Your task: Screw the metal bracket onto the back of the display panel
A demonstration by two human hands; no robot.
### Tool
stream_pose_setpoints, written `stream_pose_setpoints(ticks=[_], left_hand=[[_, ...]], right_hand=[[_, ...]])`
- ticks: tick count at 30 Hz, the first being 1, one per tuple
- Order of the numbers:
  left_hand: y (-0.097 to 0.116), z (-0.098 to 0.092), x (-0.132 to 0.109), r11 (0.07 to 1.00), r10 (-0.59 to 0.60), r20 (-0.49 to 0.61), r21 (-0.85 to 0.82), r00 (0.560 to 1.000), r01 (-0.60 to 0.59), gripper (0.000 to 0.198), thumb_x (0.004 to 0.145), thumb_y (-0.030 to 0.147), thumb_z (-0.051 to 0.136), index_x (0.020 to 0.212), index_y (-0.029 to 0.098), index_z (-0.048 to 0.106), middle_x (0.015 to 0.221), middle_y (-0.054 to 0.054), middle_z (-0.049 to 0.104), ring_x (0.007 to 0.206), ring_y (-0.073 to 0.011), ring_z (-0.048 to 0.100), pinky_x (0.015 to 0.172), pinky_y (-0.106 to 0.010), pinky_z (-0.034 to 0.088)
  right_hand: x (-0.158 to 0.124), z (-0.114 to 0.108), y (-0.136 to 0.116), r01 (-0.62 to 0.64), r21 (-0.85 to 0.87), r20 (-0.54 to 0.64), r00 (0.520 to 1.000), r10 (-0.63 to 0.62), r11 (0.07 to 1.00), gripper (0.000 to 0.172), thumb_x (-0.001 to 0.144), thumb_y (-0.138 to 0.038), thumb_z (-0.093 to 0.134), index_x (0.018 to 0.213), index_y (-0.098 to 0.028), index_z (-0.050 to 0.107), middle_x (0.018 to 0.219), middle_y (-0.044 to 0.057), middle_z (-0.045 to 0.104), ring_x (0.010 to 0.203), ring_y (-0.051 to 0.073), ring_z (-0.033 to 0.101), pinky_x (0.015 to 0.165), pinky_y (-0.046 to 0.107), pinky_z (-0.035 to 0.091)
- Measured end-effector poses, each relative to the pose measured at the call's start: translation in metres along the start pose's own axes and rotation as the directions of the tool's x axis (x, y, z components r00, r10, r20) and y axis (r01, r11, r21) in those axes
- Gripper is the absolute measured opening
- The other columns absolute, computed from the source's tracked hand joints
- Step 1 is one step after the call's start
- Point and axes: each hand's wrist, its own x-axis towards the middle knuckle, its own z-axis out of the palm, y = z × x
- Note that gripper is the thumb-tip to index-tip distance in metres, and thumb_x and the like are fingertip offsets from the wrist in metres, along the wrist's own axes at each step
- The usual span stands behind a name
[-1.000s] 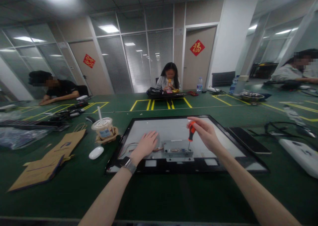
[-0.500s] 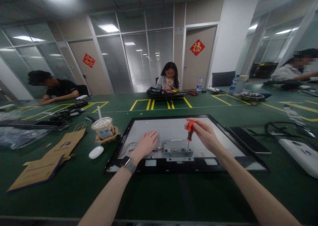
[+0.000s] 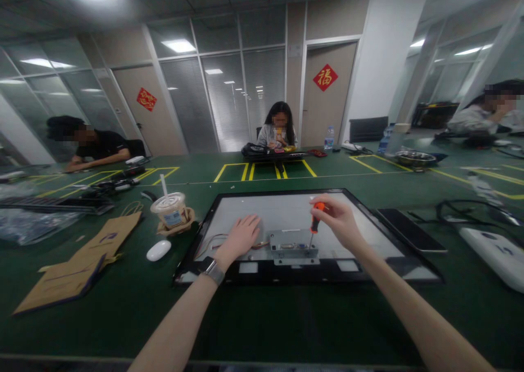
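A black-framed monitor panel (image 3: 368, 208) lies face down on the green table, its grey back showing. A small metal circuit box (image 3: 292, 245) sits near its front edge, with coloured wires (image 3: 208, 243) running left. My left hand (image 3: 239, 238) rests flat on the panel beside the box, fingers together and stretched out. My right hand (image 3: 338, 222) is closed round an orange-handled screwdriver (image 3: 314, 225), held upright with its tip down at the box's right end.
A lidded drink cup with straw (image 3: 170, 211), a white mouse (image 3: 158, 250) and a brown paper bag (image 3: 77, 263) lie to the left. A dark flat panel (image 3: 409, 230), cables (image 3: 458, 211) and a white device (image 3: 497, 255) lie to the right. Three other people sit at the table's far sides.
My right hand has shifted slightly on the screwdriver, turning the handle, while the tip stays at the box. My left hand has not moved.
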Motion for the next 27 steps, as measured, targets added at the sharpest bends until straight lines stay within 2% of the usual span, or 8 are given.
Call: stream_pose_setpoints(ticks=[4,7,11,14,16,20,22,27], left_hand=[[0.0005,-0.0013,-0.0004,1.000,0.001,0.005,-0.002,1.000,-0.001,0.048,0.106,0.030,0.029,0.149,0.018,0.046,0.158,-0.011,0.042,0.148,-0.0265,0.037,0.121,-0.052,0.031],[0.0018,-0.0031,-0.0010,1.000,-0.002,0.008,0.000,1.000,0.002,0.048,0.105,0.030,0.029,0.149,0.018,0.046,0.158,-0.011,0.042,0.148,-0.0267,0.037,0.121,-0.052,0.030],[0.0026,-0.0043,-0.0014,1.000,-0.001,0.012,0.000,1.000,0.001,0.049,0.105,0.029,0.029,0.150,0.017,0.045,0.160,-0.011,0.040,0.148,-0.0269,0.036,0.121,-0.052,0.029],[0.0017,-0.0035,-0.0010,1.000,0.000,0.016,-0.003,1.000,0.001,0.049,0.105,0.029,0.029,0.150,0.017,0.044,0.160,-0.011,0.040,0.149,-0.0270,0.036,0.121,-0.053,0.030],[0.0009,-0.0026,-0.0006,1.000,-0.001,0.017,-0.004,1.000,0.001,0.049,0.106,0.029,0.028,0.150,0.017,0.044,0.159,-0.012,0.040,0.149,-0.0269,0.036,0.121,-0.053,0.030],[0.0008,-0.0020,-0.0004,1.000,-0.003,0.016,-0.003,1.000,0.003,0.048,0.105,0.030,0.029,0.150,0.018,0.045,0.159,-0.011,0.040,0.148,-0.0268,0.036,0.121,-0.053,0.031],[0.0017,-0.0025,-0.0007,1.000,-0.002,0.014,-0.002,1.000,0.002,0.048,0.105,0.029,0.029,0.149,0.018,0.045,0.159,-0.011,0.040,0.148,-0.0268,0.037,0.120,-0.052,0.031],[0.0046,-0.0043,-0.0017,1.000,-0.001,0.003,0.004,1.000,0.001,0.048,0.105,0.028,0.029,0.149,0.017,0.046,0.159,-0.011,0.042,0.148,-0.0266,0.037,0.120,-0.052,0.031]], right_hand=[[-0.0016,-0.0012,0.0000,0.004,0.001,0.035,0.999,-0.004,1.000,0.022,0.091,-0.039,0.062,0.099,-0.026,0.078,0.097,0.006,0.071,0.091,0.023,0.067,0.083,0.037,0.055],[-0.0036,-0.0021,0.0029,-0.048,0.084,0.077,0.996,0.041,0.995,0.027,0.093,-0.036,0.057,0.107,-0.024,0.076,0.102,0.007,0.074,0.097,0.025,0.070,0.090,0.043,0.055],[-0.0043,0.0003,0.0038,-0.059,0.053,0.034,0.998,0.057,0.997,0.026,0.088,-0.038,0.066,0.108,-0.023,0.075,0.093,0.007,0.075,0.085,0.023,0.070,0.081,0.041,0.058],[-0.0034,0.0028,0.0013,0.000,-0.040,-0.013,1.000,-0.001,0.999,0.025,0.079,-0.038,0.077,0.100,-0.024,0.077,0.090,0.005,0.073,0.077,0.020,0.068,0.076,0.037,0.059],[-0.0031,0.0030,-0.0011,0.029,-0.080,-0.011,0.999,-0.030,0.996,0.024,0.079,-0.038,0.077,0.099,-0.024,0.077,0.091,0.005,0.073,0.077,0.020,0.067,0.075,0.037,0.059],[-0.0046,-0.0004,-0.0042,0.022,-0.030,0.128,0.992,-0.018,0.999,0.031,0.091,-0.037,0.061,0.118,-0.024,0.072,0.100,0.008,0.075,0.087,0.024,0.072,0.079,0.041,0.060],[-0.0056,-0.0016,-0.0040,0.027,-0.010,0.205,0.979,-0.025,1.000,0.038,0.093,-0.033,0.057,0.128,-0.024,0.066,0.104,0.009,0.076,0.086,0.024,0.074,0.079,0.043,0.061],[-0.0070,0.0010,-0.0029,0.060,-0.105,0.214,0.976,-0.036,0.993,0.045,0.089,-0.025,0.059,0.134,-0.025,0.060,0.104,0.009,0.075,0.074,0.021,0.075,0.069,0.040,0.063]])
